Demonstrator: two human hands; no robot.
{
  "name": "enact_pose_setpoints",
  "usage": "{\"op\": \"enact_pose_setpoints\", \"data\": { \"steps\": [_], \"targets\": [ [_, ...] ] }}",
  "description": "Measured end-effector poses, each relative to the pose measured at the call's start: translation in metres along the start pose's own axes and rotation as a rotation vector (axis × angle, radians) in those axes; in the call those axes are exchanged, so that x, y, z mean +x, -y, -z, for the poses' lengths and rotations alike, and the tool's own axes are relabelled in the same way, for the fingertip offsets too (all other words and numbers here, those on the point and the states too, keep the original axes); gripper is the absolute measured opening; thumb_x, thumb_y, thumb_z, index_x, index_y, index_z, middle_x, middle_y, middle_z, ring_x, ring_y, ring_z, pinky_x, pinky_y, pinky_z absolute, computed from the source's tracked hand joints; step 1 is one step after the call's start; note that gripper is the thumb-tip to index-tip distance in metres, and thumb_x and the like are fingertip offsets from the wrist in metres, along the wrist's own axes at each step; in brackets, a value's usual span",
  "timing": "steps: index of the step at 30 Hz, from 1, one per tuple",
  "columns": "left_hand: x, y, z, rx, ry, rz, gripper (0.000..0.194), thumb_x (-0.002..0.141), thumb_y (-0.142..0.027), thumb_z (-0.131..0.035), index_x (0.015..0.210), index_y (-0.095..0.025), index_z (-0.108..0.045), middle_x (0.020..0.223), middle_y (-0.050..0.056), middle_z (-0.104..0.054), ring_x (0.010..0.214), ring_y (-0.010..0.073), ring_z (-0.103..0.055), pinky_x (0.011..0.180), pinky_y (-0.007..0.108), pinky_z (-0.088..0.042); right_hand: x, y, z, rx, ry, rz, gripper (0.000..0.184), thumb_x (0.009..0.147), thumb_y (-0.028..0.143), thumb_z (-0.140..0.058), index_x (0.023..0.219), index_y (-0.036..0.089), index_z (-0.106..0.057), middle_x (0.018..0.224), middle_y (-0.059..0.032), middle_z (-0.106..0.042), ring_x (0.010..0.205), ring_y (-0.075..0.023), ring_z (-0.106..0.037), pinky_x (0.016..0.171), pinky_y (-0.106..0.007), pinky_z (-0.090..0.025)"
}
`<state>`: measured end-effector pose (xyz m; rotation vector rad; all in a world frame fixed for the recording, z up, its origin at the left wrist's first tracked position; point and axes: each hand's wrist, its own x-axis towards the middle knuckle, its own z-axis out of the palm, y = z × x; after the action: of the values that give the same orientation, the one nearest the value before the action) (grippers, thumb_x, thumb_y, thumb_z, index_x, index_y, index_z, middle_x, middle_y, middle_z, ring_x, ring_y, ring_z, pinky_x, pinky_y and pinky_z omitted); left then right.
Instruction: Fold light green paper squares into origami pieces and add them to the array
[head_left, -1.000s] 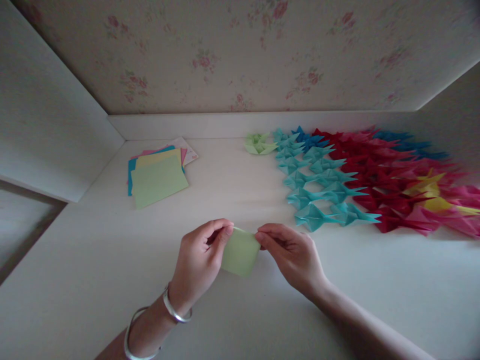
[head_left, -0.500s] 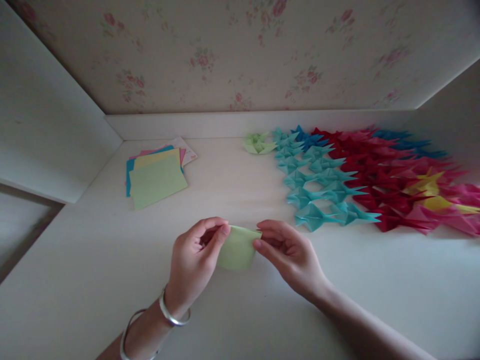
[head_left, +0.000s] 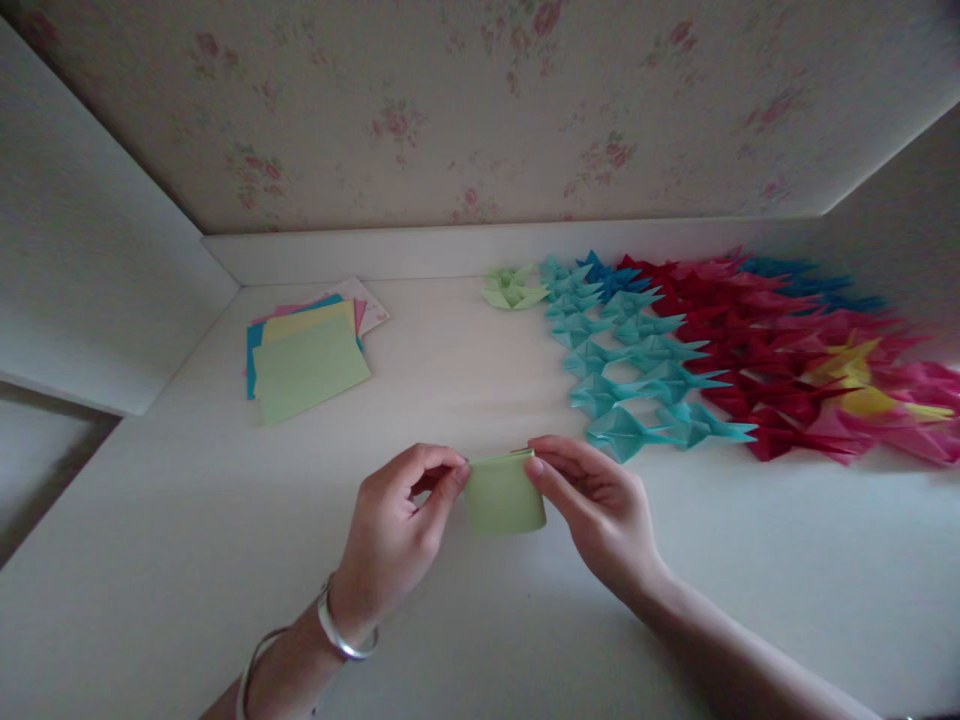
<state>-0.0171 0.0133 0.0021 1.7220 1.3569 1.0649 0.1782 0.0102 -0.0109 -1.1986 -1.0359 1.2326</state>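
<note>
A light green paper square (head_left: 505, 494), bent over into a loose fold, is held just above the white tabletop (head_left: 187, 520) near its front middle. My left hand (head_left: 401, 525) pinches the paper's upper left corner between thumb and forefinger; two silver bangles sit on that wrist. My right hand (head_left: 596, 510) pinches the upper right corner, fingers curled. The paper's open edges meet at the top between my fingertips.
A stack of coloured paper sheets (head_left: 304, 358), green on top, lies at the back left. Several folded paper figures are laid in rows at the back right: one green (head_left: 512, 288), teal ones (head_left: 637, 375), red and pink ones (head_left: 787, 360). Floral wallpaper (head_left: 487, 110) rises behind.
Both hands have turned the green paper from a tilted diamond to square-on, shifted it slightly right, and brought its top edges together.
</note>
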Motion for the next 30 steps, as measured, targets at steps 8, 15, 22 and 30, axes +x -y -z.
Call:
{"op": "enact_pose_setpoints", "data": {
  "steps": [8,15,22,30],
  "targets": [
    [0.000,0.001,0.003,-0.053,0.039,0.002,0.012,0.090,-0.020,-0.066,0.097,-0.023,-0.075,0.090,0.001,-0.074,0.078,0.0129,-0.069,0.070,0.021,-0.056,0.001,0.000,0.001,0.056,-0.028,-0.021,0.005,0.078,0.028,-0.078,0.082,0.026,-0.079,0.077,-0.0012,-0.078,0.068,-0.0144,-0.070,0.062,-0.020,-0.057],
    [0.001,0.004,0.003,-0.143,0.089,0.084,0.011,0.090,-0.025,-0.066,0.092,-0.022,-0.076,0.084,0.003,-0.071,0.074,0.0153,-0.068,0.066,0.025,-0.056,0.003,-0.007,0.005,0.048,-0.031,-0.041,0.004,0.077,0.029,-0.080,0.079,0.026,-0.079,0.076,-0.0005,-0.076,0.068,-0.0139,-0.065,0.062,-0.021,-0.053],
    [0.001,0.005,0.002,-0.154,0.103,0.112,0.011,0.091,-0.026,-0.065,0.091,-0.021,-0.075,0.084,0.003,-0.069,0.074,0.0160,-0.067,0.067,0.026,-0.056,0.004,-0.014,0.006,0.103,-0.036,-0.068,0.003,0.077,0.028,-0.080,0.079,0.025,-0.079,0.075,-0.0008,-0.074,0.069,-0.0141,-0.062,0.062,-0.023,-0.049],
    [0.001,0.002,0.000,-0.159,0.113,0.138,0.013,0.091,-0.027,-0.063,0.090,-0.020,-0.074,0.082,0.003,-0.068,0.073,0.0161,-0.066,0.067,0.027,-0.056,0.003,-0.009,0.002,0.108,-0.070,-0.049,0.002,0.075,0.027,-0.080,0.076,0.025,-0.079,0.073,-0.0006,-0.075,0.067,-0.0133,-0.063,0.060,-0.021,-0.050]
  ]
}}
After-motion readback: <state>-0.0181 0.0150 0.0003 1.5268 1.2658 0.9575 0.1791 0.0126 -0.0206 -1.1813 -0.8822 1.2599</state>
